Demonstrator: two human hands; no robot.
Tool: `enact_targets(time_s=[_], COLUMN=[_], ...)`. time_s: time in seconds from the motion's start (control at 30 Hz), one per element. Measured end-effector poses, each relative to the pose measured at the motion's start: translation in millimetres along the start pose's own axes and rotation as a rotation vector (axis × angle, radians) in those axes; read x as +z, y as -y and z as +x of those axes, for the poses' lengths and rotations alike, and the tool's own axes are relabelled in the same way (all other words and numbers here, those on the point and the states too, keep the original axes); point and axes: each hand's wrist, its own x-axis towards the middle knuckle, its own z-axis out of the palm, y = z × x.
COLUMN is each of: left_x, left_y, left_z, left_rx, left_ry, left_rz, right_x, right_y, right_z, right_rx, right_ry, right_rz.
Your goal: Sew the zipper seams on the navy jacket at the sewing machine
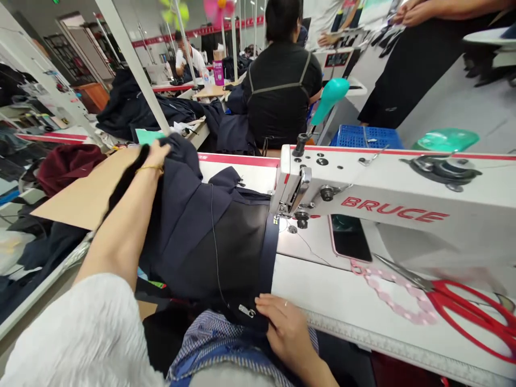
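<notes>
A dark navy garment (181, 215) with a black panel (237, 242) lies across the sewing machine bed and hangs over its front edge. Its right edge runs under the machine's needle area (282, 209). My left hand (155, 155), arm stretched forward, is closed on a bunched part of the garment at the far left. At the near edge, my right hand (284, 322) holds the garment's border between fingers and thumb, beside a silver zipper pull (246, 310). A loose dark cord or thread (215, 242) trails over the cloth.
The white sewing machine (387, 188) stands at the right. A phone (350, 236), a pink chain strap (397, 295) and red-handled scissors (447, 301) lie on its table. Brown cardboard (80, 193) and maroon cloth (68, 166) are at left. A seated person (282, 91) works ahead.
</notes>
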Motion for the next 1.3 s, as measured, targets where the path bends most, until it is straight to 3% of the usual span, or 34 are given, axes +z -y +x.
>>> enact_targets(time_s=[0.07,0.13,0.23,0.3,0.37,0.47,0.57,1.03,1.3], left_x=[16.5,29.6,52.9,73.5,95.8,122.4,134.7,141.4,143.6], left_y=[-1.8,-18.5,-59.1,-80.9,-90.3,-85.9,-76.8,-75.6,-88.7], left_z=[-36.0,-82.5,-157.1,-193.7,-211.8,-212.3,-204.9,-201.5,-185.3], left_rx=[-0.019,0.086,0.641,0.902,1.019,0.992,0.926,0.891,0.775], left_ry=[0.073,0.171,0.548,0.677,0.716,0.698,0.659,0.621,0.625], left_rz=[0.036,0.058,0.063,0.054,0.077,0.119,0.086,-0.024,-0.060], right_x=[0.7,0.7,-0.6,-2.0,-3.7,-5.7,-6.3,-14.0,-11.9], right_y=[0.5,1.1,1.4,1.4,1.4,1.6,1.4,-1.6,-31.4], right_z=[1.2,2.7,4.4,4.7,4.0,1.9,-0.1,8.4,9.7], right_rx=[0.013,0.021,0.025,0.023,0.025,0.037,0.049,0.085,0.004], right_ry=[0.002,-0.003,0.007,0.023,0.037,0.038,0.026,0.016,0.026], right_rz=[0.017,0.029,0.035,0.034,0.026,0.018,0.029,0.082,0.087])
